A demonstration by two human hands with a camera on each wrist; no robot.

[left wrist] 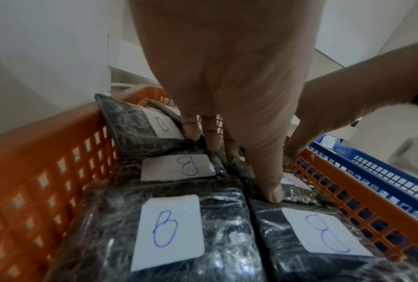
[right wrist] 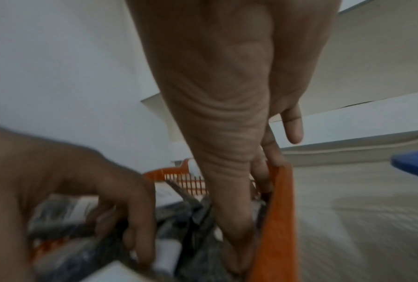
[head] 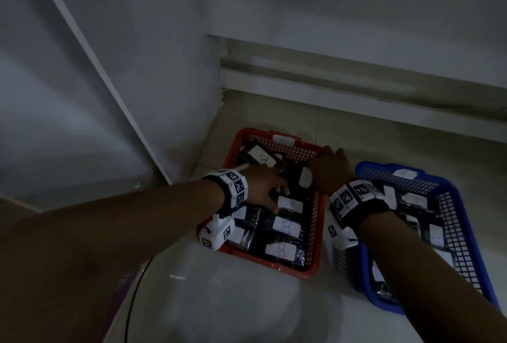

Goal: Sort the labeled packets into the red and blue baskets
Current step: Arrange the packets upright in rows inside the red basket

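Observation:
The red basket [head: 317, 235] holds several dark packets with white "B" labels [head: 285, 226] lying flat. My left hand [head: 263, 186] reaches into its middle. Its thumb [left wrist: 273, 194] and fingers [left wrist: 210, 137] pinch the edge of a dark packet [left wrist: 239, 167]. My right hand [head: 333, 170] is at the basket's far right wall [right wrist: 275, 219]. There its thumb [right wrist: 234, 238] and fingers pinch an upright packet [head: 306, 176]; its little finger sticks out straight. The blue basket [head: 466, 246] to the right holds more labeled packets, partly hidden by my right forearm.
Both baskets sit on a pale tiled floor in a corner. A white panel [head: 109, 68] rises at the left, with a wall and skirting [head: 356, 74] behind. A pale rounded surface [head: 219, 288] and a black cable [head: 134, 288] lie in front.

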